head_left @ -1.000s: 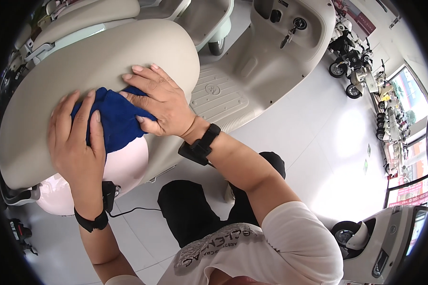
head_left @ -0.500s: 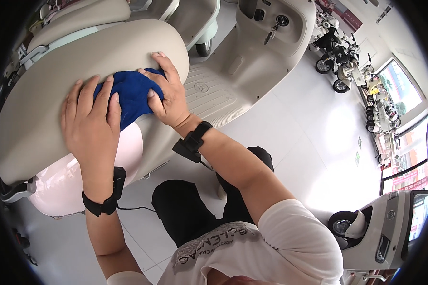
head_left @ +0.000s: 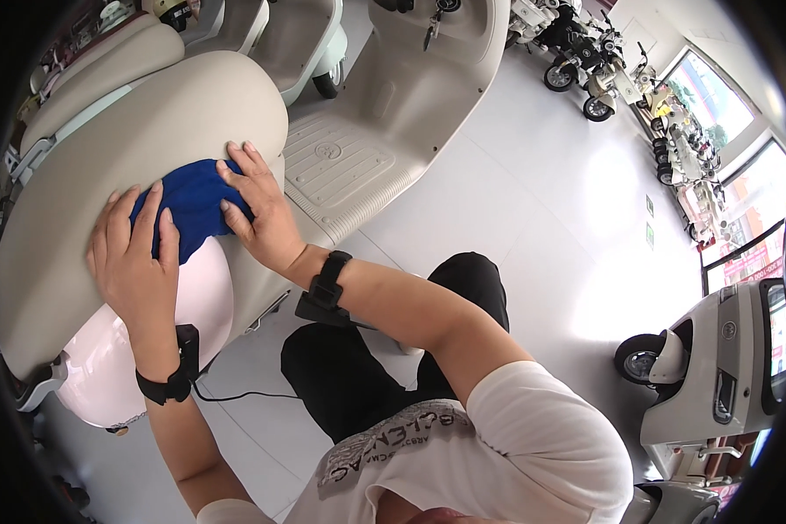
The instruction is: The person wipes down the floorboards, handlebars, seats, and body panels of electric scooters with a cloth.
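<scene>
A blue cloth (head_left: 192,203) lies bunched over the side edge of a beige scooter seat (head_left: 192,105). My left hand (head_left: 135,262) rests flat with fingers spread, partly on the seat and partly over the cloth's left end. At the cloth's other end, my right hand (head_left: 266,218) has its thumb and fingers closed on the fabric, with two fingertips reaching onto the seat. Below the cloth, the scooter's glossy pale pink side panel (head_left: 205,284) shows between my forearms. Each wrist wears a black strapped device.
The scooter's beige footboard (head_left: 327,175) and front shield extend to the right of the seat. More scooters with beige seats (head_left: 105,79) stand close behind. A grey scooter (head_left: 716,367) is at the lower right, and several parked motorcycles (head_left: 585,70) line the far wall.
The view has shifted, so the scooter sits further left and the grey scooter shows more. Both hands remain on the cloth, which looks flatter; my right fingers are straighter.
</scene>
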`<state>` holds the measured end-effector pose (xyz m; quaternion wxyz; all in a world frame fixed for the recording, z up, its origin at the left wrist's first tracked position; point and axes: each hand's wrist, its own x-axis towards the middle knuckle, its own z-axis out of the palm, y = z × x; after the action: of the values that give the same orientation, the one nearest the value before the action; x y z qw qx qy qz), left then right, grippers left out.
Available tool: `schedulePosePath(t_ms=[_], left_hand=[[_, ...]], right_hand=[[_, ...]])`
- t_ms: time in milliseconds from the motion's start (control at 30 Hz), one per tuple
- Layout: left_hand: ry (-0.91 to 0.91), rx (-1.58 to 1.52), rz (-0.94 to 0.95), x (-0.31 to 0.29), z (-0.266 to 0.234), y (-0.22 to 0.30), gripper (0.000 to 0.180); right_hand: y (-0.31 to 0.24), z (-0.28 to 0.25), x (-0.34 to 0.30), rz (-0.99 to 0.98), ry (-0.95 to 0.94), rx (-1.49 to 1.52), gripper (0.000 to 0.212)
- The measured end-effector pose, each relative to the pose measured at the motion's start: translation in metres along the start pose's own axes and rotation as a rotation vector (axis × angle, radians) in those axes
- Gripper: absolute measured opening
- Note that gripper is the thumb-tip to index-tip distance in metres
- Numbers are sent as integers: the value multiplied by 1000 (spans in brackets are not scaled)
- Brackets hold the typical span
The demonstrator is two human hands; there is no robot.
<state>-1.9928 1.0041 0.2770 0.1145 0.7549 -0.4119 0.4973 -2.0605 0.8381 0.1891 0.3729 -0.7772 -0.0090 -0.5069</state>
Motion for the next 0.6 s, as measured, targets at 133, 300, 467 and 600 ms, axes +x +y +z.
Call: schedulePosePath(t_ms=[133, 300, 467, 600], left_hand=[[-47, 6, 23, -2, -1, -3, 27], [-60, 31, 39, -3, -1, -1, 27], [-54, 71, 68, -9, -2, -4, 25], [-44, 81, 76, -9, 3, -1, 24]], right_hand=[[-1, -3, -4, -48, -21, -53, 58], [8, -24, -14, -82, -164, -183, 77], [36, -55, -4, -272, -331, -28, 75], [97, -86, -12, -94, -405, -125, 65]])
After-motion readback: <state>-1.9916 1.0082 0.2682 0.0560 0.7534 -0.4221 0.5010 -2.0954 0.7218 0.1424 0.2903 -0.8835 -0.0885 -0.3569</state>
